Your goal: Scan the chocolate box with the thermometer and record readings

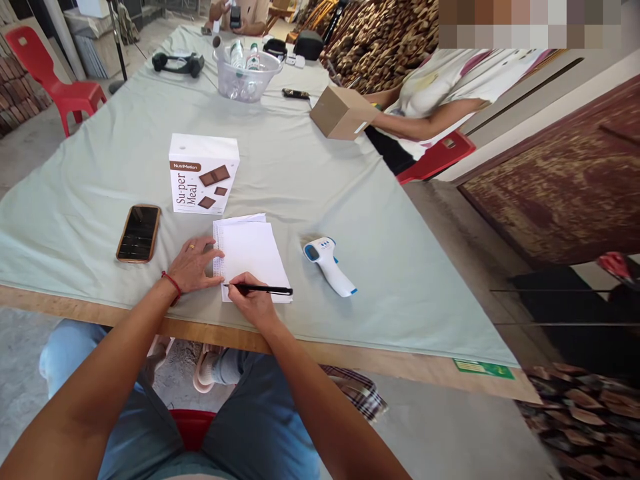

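Note:
A spiral notebook (250,250) lies turned to a white page in front of me on the table. My right hand (253,303) grips a black pen (273,289), its tip at the page's lower left. Spread fingers of my left hand (196,265) rest on the notebook's left edge beside the binding. Left of that hand lies a phone (139,233) in a brown case, screen dark. Behind the notebook stands a white Su-per Meal box (204,175) with chocolate pictures. A white and blue infrared thermometer (330,267) lies to the right of the notebook.
A pale green cloth (410,267) covers the table. Farther back are a plastic basin (247,77) with bottles, a black handheld device (179,64) and a black-handled knife (296,94). A person at right holds a cardboard box (343,113); another person's hands (245,23) show at the far end.

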Action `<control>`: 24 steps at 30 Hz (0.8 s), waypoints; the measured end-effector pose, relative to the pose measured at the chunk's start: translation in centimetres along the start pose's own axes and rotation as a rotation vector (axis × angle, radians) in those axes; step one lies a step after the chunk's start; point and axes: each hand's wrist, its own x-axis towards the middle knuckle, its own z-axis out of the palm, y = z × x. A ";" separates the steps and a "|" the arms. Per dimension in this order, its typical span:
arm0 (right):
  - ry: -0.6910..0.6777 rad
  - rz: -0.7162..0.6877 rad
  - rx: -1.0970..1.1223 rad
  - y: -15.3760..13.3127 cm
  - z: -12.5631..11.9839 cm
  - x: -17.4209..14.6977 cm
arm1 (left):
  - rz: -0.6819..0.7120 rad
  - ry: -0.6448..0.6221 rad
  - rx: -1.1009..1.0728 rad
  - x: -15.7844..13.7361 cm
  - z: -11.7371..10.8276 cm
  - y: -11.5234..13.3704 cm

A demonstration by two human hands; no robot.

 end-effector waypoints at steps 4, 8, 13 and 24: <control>0.019 -0.009 -0.004 -0.1 -0.1 0.0 | -0.001 0.001 0.001 0.0 0.0 0.0; 0.023 -0.017 -0.019 -0.1 -0.1 0.1 | -0.005 -0.001 -0.006 0.0 0.1 -0.1; 0.022 -0.010 -0.018 0.0 -0.1 0.1 | 0.000 0.005 -0.017 0.0 0.2 -0.1; 0.096 0.039 0.023 0.3 -0.1 0.0 | 0.005 0.006 -0.004 -0.1 0.1 -0.1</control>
